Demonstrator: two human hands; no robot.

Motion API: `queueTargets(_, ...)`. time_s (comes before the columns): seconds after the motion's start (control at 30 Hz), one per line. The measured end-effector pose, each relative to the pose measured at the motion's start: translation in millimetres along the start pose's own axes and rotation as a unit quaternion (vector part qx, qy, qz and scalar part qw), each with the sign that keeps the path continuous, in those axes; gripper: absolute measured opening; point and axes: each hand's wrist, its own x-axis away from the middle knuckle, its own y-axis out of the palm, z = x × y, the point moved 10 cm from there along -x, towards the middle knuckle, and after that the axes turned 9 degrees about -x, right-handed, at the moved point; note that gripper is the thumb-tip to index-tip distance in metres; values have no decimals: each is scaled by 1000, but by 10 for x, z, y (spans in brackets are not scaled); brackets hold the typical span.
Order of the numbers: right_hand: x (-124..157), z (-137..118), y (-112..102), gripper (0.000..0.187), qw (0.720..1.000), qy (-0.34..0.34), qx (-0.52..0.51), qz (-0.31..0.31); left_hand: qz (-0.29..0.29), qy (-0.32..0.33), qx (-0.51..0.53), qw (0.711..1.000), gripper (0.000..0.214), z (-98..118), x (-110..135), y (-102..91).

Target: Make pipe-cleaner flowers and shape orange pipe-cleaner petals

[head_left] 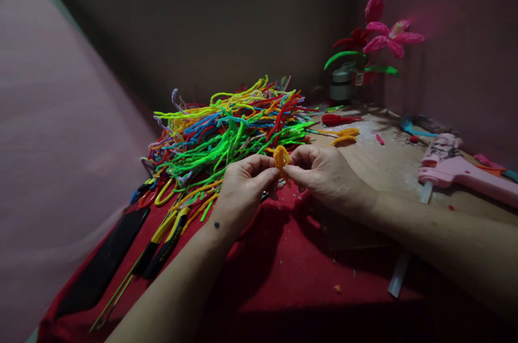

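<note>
An orange pipe cleaner (282, 156), bent into a small loop, is held up between both hands over the red cloth. My left hand (246, 186) pinches its left side between thumb and forefinger. On the opposite side, the thumb and forefinger of my right hand (324, 173) close on it too. Behind the hands spreads a large heap of pipe cleaners (226, 132) in green, yellow, red, blue and orange. Two orange looped petals (343, 135) lie on the board to the right of the heap.
Yellow-and-black pliers (165, 243), a black flat case (103, 262) and scissors handles (164, 192) lie at left. At right are a pink glue gun (465, 170) with a glue stick (400, 273) and a red petal bundle (340, 119). A pink pipe-cleaner flower (394, 38) stands behind.
</note>
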Motion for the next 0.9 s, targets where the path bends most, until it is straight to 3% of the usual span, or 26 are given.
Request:
queueTargets(0.27, 7, 76, 45, 9, 997, 29, -76, -12, 17, -3, -24, 1000, 5, 21, 3, -23)
queueTargets(0.47, 38, -81, -2, 7, 997, -74, 12, 15, 9, -2, -17, 1000, 3, 21, 3, 4)
queueTargets(0.67, 125, -297, 45, 9, 974, -188, 121, 19, 17, 10, -33, 999, 1, 37, 23, 13)
queueTargets(0.77, 150, -349, 57, 9, 964, -212, 157, 21, 22, 16, -38, 999, 2, 57, 28, 10)
queueTargets(0.9, 119, -313, 17, 10, 972, -191, 136, 32, -1, 28, -20, 999, 3, 66, 20, 40)
